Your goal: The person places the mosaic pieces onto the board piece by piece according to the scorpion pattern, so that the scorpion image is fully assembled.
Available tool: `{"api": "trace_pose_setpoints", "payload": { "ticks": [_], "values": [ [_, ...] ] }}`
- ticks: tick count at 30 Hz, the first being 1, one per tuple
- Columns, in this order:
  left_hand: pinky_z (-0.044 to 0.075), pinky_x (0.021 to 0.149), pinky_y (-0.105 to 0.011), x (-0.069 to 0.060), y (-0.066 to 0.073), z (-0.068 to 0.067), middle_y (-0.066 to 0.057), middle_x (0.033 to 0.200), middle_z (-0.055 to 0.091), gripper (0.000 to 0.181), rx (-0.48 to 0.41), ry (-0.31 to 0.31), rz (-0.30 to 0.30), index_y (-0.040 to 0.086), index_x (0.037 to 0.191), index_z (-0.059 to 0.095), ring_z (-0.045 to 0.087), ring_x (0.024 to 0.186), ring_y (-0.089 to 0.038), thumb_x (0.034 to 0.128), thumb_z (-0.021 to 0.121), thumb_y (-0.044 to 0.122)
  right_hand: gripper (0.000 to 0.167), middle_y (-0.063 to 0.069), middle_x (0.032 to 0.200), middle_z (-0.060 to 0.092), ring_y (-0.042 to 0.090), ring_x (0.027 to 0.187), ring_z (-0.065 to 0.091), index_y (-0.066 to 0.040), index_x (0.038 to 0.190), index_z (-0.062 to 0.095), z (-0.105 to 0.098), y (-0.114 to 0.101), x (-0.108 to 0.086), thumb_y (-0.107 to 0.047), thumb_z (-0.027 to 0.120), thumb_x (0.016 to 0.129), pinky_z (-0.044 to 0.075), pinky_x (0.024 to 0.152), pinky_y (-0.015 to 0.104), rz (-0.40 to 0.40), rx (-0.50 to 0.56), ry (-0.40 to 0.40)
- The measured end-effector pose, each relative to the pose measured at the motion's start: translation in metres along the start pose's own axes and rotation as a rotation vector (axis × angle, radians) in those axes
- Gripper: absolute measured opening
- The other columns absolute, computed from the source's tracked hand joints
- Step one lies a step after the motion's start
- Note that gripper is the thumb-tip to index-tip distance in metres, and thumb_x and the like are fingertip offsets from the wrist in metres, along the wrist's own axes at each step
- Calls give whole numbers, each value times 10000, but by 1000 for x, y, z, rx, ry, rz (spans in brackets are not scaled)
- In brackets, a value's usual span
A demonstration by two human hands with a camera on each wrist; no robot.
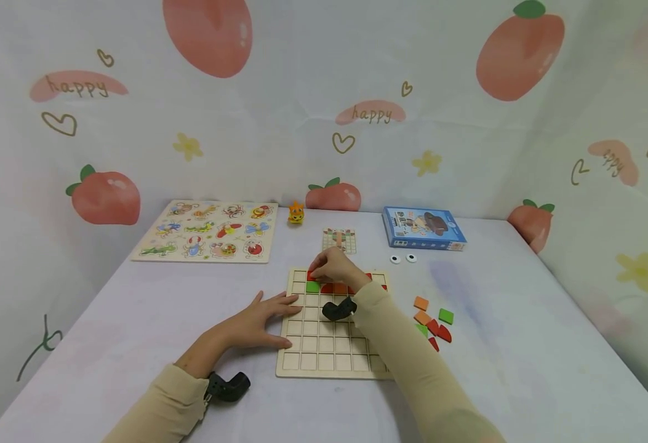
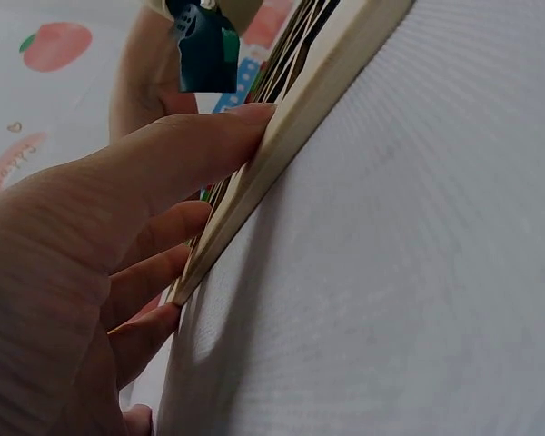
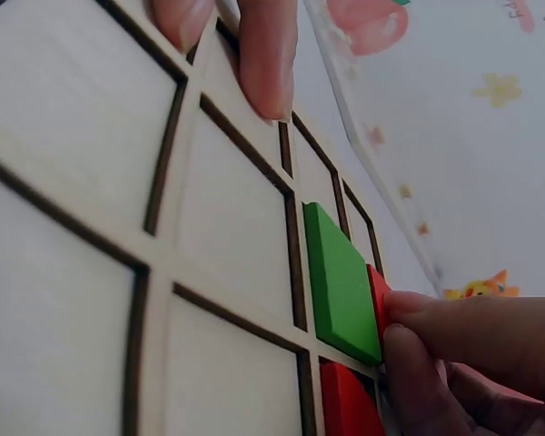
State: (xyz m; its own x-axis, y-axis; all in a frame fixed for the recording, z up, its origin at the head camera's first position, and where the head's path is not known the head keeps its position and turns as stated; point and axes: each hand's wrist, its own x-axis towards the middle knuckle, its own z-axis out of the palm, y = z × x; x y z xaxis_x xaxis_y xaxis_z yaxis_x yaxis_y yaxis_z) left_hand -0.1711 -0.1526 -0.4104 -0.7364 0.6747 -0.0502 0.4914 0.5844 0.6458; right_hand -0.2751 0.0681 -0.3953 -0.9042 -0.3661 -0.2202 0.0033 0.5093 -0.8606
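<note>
A wooden grid board [image 1: 324,364] lies flat on the table. My right hand [image 1: 336,268] reaches over its far left part, thumb and finger pinching a red piece [image 3: 379,295] at the far row. Right beside that piece, a green square [image 3: 341,286] sits in a cell; red and orange pieces [image 1: 340,288] continue along its row, partly behind the hand. My left hand [image 1: 254,323] rests at the board's left edge with fingers spread. In the left wrist view, its thumb [image 2: 227,136] touches the board's rim.
Loose orange, green and red pieces [image 1: 433,326] lie right of the board, partly behind the right sleeve. Beyond it are a pattern card [image 1: 348,237], two googly eyes [image 1: 403,258], a blue box [image 1: 426,229], a small orange toy [image 1: 296,213] and an insect puzzle board [image 1: 207,231].
</note>
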Motion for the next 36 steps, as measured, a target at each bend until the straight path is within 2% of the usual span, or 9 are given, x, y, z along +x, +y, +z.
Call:
{"api": "trace_pose_setpoints", "payload": {
  "ticks": [8, 14, 24, 36],
  "values": [
    [-49, 1114, -634, 0, 1, 0, -25, 1523, 306, 685, 16, -1, 0, 173, 1358, 499, 165, 1443, -293, 771, 716, 454, 142, 114, 878, 670, 105, 676, 626, 17, 966, 694, -1, 2, -4, -59, 657, 851, 556, 647, 223, 17, -1, 3],
    [-43, 1114, -637, 1, 1, 0, -32, 1524, 304, 685, 24, -5, 1, 168, 1358, 499, 167, 1441, -299, 772, 717, 449, 176, 112, 970, 677, 111, 758, 635, -10, 1004, 699, -10, 4, -13, -81, 671, 845, 555, 701, 243, 3, -11, 9],
    [-52, 1115, -631, 0, 0, 0, -34, 1526, 299, 693, 20, 0, 0, 172, 1364, 491, 162, 1441, -305, 776, 706, 469, 191, 164, 1008, 670, 215, 799, 675, 24, 1019, 683, -25, -5, -35, -75, 650, 859, 577, 741, 302, -95, -45, -13],
    [-54, 1118, -627, -1, -1, 0, -34, 1525, 301, 696, 8, 10, 11, 167, 1358, 496, 168, 1441, -300, 767, 717, 460, 230, 114, 929, 681, 208, 742, 620, -1, 1035, 695, -52, 8, -65, -140, 668, 854, 546, 702, 350, -80, -118, 15]
  ]
}}
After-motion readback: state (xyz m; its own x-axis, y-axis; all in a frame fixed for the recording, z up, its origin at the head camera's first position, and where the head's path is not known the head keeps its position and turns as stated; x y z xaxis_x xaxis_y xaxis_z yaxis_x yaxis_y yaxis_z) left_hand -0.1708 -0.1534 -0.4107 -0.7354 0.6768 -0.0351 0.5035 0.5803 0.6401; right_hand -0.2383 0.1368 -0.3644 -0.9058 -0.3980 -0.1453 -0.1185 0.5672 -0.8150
